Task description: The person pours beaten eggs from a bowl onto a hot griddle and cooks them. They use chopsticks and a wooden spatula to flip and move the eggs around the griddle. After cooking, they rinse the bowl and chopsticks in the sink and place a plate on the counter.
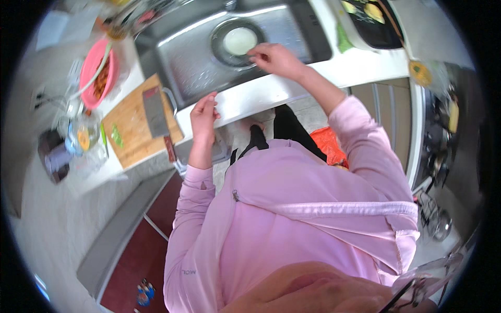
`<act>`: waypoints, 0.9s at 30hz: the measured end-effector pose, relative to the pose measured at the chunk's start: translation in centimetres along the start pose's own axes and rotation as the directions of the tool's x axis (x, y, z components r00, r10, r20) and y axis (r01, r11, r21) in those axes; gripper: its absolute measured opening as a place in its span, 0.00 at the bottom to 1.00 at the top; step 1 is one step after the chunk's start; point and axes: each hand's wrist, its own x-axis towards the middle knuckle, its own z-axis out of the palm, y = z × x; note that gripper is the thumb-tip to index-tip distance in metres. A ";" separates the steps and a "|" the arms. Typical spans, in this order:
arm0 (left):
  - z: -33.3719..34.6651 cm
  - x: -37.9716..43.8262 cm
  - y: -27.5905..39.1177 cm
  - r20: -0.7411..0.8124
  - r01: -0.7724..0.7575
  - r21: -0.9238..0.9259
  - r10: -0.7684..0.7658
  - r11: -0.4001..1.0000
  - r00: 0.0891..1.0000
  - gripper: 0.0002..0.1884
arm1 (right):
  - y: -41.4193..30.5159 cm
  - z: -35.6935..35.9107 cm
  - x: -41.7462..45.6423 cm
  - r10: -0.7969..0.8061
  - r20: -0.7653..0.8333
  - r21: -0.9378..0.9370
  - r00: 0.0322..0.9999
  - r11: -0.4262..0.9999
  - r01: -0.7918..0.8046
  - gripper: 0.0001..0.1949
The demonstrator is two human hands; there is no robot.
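My right hand (276, 60) reaches over the steel sink (188, 66), its fingers curled together at the near right edge of a round vessel (219, 47). Inside that vessel is a pale, round white thing (239, 41); what it is I cannot tell. Whether the fingertips touch it or pinch anything small is unclear. My left hand (204, 117) hovers by the sink's front left corner, fingers loosely bent, with nothing visible in it. Left of it a cleaver (155, 113) lies on a wooden cutting board (131, 113), its handle over the board's near edge.
Chopped greens (116, 136) lie on the board. Beyond it stands a pink plastic basin (87, 84) of reddish-brown food. A black tray (377, 33) with pale yellow pieces sits right of the sink. On the floor is a red plastic bag (328, 144).
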 end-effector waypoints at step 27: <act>20.6 17.2 -3.6 -0.197 0.089 0.927 0.271 0.364 0.942 0.31 | -3.2 -47.4 -25.2 -0.769 -0.411 0.751 0.490 0.019 0.660 0.05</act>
